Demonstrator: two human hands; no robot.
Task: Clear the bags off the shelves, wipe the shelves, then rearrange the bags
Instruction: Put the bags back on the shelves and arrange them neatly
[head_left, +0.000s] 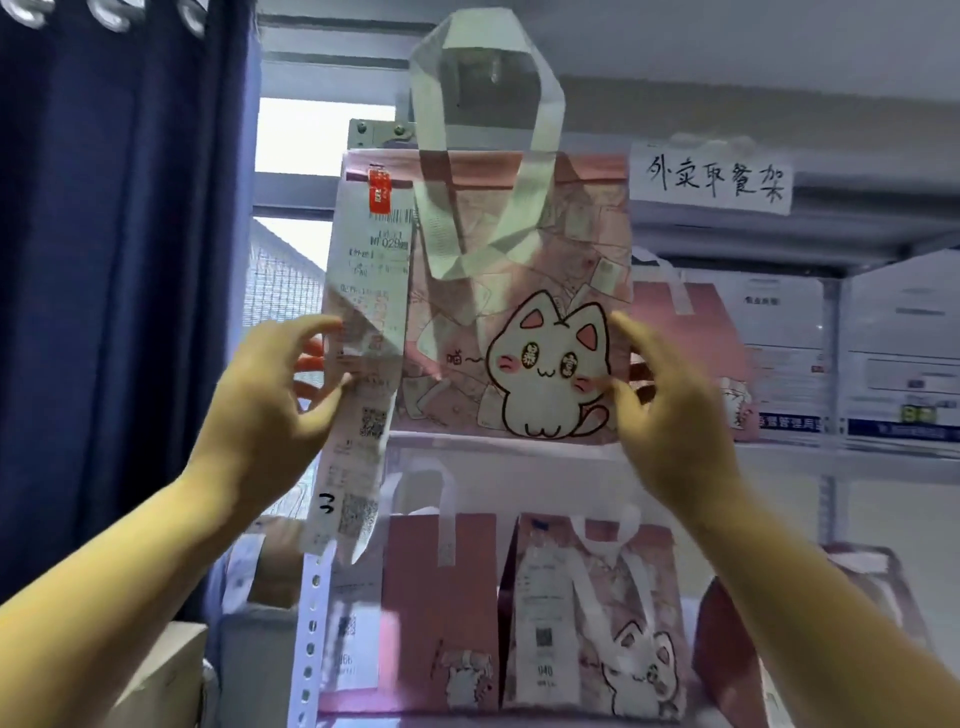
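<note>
The pink cat bag (519, 322) stands between my two hands, its base at the front edge of the middle shelf (779, 457), white handles (483, 130) rising above my fingertips. A long receipt (363, 338) hangs down its left face, under my left thumb. My left hand (270, 395) pinches the bag's left edge, thumb in front on the receipt and fingers behind it. My right hand (670, 410) has fingers loosely spread and curled at the right edge; whether they touch or sit just off it, I cannot tell. I cannot say if this bag is coming off the shelf or going back on, since bags stand on both shelves; a bag being placed seems likelier. Either way, the next move needs both sides held evenly so the bag stays upright and the receipt does not snag. Below my wrists, more pink bags (587, 613) sit on the lower shelf. Beyond my right fingers another bag (701, 332) is half hidden. A handwritten label (711, 179) hangs above. Everything is motion-blurred, and the receipt print is unreadable.
</note>
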